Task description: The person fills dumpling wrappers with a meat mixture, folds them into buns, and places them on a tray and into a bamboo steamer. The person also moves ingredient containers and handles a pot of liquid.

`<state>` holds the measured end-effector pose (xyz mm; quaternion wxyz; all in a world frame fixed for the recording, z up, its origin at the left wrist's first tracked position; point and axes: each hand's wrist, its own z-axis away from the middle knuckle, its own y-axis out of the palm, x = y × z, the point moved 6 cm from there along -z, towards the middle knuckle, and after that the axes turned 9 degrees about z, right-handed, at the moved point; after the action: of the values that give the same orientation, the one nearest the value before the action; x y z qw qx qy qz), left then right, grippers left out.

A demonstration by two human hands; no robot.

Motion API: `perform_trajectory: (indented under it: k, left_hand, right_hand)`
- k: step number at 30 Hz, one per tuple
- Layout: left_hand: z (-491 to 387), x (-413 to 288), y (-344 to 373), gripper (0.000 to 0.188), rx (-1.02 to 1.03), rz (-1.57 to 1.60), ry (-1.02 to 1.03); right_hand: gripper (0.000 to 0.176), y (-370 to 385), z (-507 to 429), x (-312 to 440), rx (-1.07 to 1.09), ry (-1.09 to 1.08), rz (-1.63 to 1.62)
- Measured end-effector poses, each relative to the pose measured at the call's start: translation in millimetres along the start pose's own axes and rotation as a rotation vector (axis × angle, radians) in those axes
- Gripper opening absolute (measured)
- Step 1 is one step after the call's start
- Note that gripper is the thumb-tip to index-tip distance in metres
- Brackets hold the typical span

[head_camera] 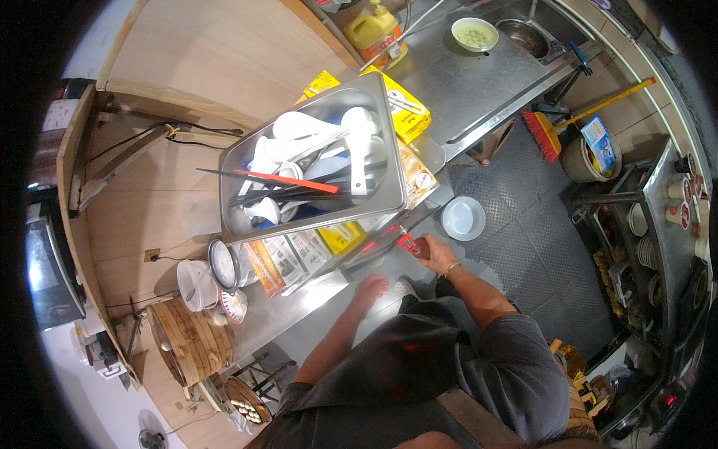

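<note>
My right hand [437,255] is closed around a reddish-brown object [420,247] with a red part [407,242] at its tip; its exact kind is unclear. My left hand [371,289] hangs with nothing in it, fingers slightly apart, over the floor beside the metal counter. Before me, a deep stainless steel pan [314,222] rests tilted in view on top of printed cartons. It holds white soup spoons [303,126], dark chopsticks and a red chopstick [286,181]. A yellow pack [412,115] lies beside the pan.
A bowl of pale green balls [475,35] stands by the sink [524,38]. A round basin [463,218] lies near the floor. A broom [541,134] and a bucket [578,160] are to the right. Bamboo steamers [190,342] stand at left, near a white tub [196,285].
</note>
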<state>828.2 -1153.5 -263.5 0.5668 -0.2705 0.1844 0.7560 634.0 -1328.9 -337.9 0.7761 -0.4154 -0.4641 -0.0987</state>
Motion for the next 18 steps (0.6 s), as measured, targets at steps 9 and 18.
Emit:
perform_trajectory:
  k: [9, 18]
  left_hand:
    - [-3.9, 2.3, 0.5, 0.028, 0.008, 0.0, -0.001]
    - [-29.1, -11.4, 5.1, 0.031, 0.08, -0.014, 0.049]
  right_hand:
    - [0.069, 3.3, -1.9, -2.9, 0.044, 0.028, 0.037]
    - [0.071, -1.6, -1.8, 0.1, -0.011, -0.013, 0.009]
